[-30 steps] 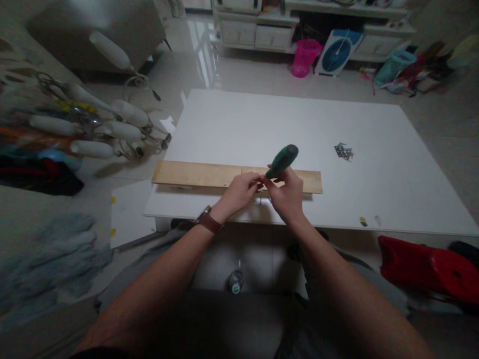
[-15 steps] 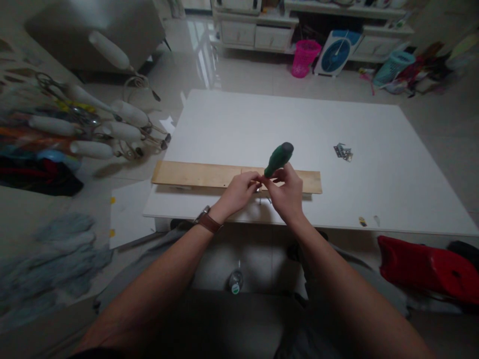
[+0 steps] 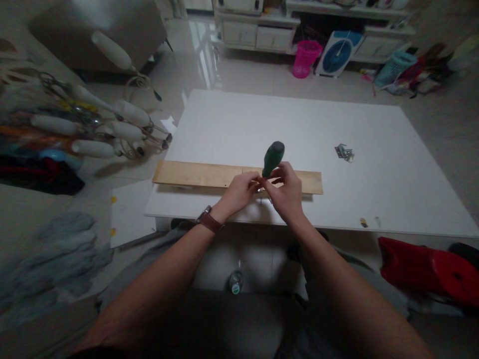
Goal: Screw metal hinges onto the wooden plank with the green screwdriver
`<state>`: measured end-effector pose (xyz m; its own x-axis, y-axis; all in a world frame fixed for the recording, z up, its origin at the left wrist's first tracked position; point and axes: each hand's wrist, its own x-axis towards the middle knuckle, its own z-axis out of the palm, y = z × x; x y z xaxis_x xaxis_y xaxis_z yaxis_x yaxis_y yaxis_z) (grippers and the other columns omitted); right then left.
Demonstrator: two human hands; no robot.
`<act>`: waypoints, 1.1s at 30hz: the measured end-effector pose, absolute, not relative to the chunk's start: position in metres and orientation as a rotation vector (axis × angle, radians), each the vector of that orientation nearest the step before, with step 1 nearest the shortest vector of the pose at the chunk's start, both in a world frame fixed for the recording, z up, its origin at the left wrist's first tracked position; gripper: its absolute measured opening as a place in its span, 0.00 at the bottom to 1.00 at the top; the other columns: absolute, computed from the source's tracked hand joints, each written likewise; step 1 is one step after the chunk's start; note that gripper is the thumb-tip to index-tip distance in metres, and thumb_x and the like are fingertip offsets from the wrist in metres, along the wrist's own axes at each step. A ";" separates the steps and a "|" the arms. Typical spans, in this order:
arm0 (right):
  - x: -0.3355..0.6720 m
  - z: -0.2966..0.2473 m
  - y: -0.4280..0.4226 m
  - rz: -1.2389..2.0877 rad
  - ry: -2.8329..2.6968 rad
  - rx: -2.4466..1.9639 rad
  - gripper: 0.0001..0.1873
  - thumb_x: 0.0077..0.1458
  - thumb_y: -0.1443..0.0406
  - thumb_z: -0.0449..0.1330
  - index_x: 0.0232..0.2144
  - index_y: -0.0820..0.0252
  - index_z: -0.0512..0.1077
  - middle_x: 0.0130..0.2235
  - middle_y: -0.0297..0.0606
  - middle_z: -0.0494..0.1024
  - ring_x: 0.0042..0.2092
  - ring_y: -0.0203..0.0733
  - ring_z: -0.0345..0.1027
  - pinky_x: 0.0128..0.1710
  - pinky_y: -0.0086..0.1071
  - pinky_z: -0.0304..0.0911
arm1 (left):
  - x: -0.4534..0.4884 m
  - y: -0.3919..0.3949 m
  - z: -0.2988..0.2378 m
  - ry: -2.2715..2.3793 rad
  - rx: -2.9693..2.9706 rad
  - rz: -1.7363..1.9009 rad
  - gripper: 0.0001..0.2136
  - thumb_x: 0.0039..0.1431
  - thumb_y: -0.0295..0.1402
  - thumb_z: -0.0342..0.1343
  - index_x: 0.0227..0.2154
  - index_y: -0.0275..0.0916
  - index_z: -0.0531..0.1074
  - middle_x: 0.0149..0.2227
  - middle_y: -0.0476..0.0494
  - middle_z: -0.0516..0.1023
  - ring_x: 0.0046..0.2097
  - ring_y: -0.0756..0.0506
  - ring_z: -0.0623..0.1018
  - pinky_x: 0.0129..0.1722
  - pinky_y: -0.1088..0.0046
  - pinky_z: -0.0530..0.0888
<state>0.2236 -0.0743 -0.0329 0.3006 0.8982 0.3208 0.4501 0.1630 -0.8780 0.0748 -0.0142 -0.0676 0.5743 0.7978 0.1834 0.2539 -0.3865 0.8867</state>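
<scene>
Board [image 3: 194, 174] lies along near edge of desk [image 3: 292, 124], its left end by the left edge. Right hand [image 3: 287, 193]: fingers pinching low on screwdriver [image 3: 273, 158], over board. Left hand [image 3: 239, 192] alongside; cannot tell what its fingers grip.

A green, dark-capped screwdriver [image 3: 273, 159] stood nearly upright over a long, pale wooden board [image 3: 198, 174], which lay along the counter's [image 3: 232, 127] near side.

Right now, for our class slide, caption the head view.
Left hand and right hand meet at a green-handled tool over a wooden board above a white table.
</scene>
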 end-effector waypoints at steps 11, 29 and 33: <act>0.222 -0.035 -0.074 0.503 -1.344 -1.406 0.13 0.57 0.66 0.64 0.46 0.52 0.71 0.38 0.32 0.85 0.40 0.43 0.81 0.37 0.36 0.72 | 0.073 -0.012 -0.062 0.878 1.968 0.756 0.07 0.66 0.23 0.57 0.38 0.36 0.80 0.40 0.41 0.85 0.43 0.44 0.82 0.46 0.66 0.78; 0.223 -0.034 -0.074 0.516 -1.375 -1.402 0.14 0.57 0.65 0.65 0.46 0.53 0.71 0.38 0.34 0.84 0.40 0.43 0.81 0.37 0.35 0.72 | 0.074 -0.012 -0.064 0.852 1.896 0.789 0.07 0.65 0.21 0.58 0.38 0.37 0.80 0.41 0.41 0.85 0.44 0.43 0.83 0.49 0.64 0.81; 0.222 -0.035 -0.074 0.511 -1.326 -1.454 0.12 0.56 0.62 0.67 0.42 0.53 0.71 0.33 0.31 0.82 0.35 0.42 0.78 0.33 0.35 0.71 | 0.074 -0.014 -0.064 0.882 1.904 0.767 0.06 0.65 0.23 0.59 0.36 0.37 0.79 0.39 0.42 0.84 0.44 0.43 0.83 0.47 0.64 0.80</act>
